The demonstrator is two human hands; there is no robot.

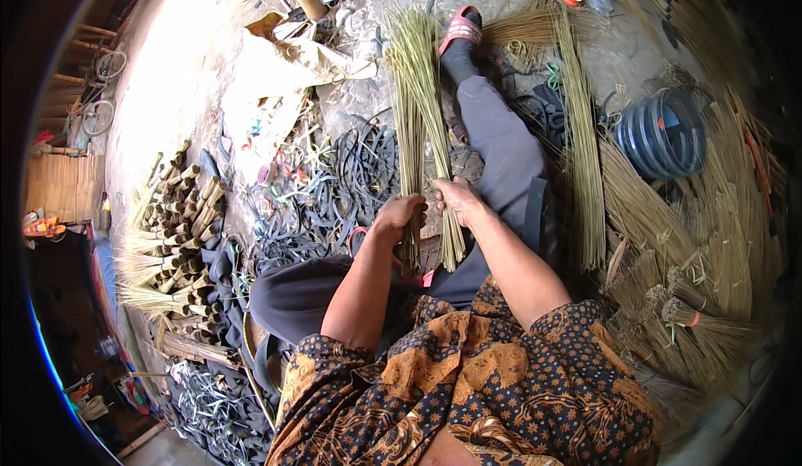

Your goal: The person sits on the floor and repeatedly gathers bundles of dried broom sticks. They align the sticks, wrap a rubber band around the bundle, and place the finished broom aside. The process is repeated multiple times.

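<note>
Head-worn fisheye, looking steeply down, close over lap and ground, edges bending at rim

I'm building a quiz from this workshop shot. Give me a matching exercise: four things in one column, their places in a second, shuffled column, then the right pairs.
Things:
1. bundle of thin green-yellow sticks
2. red and black sandal
3. coil of dark blue ribbed hose
4. heap of short cut bamboo handles

Places:
A. on the ground at the person's left
B. gripped by the left hand and right hand
C. on the foot of the outstretched leg
D. at the right, among heaps of sticks

Pairs: 1-B, 2-C, 3-D, 4-A
</note>
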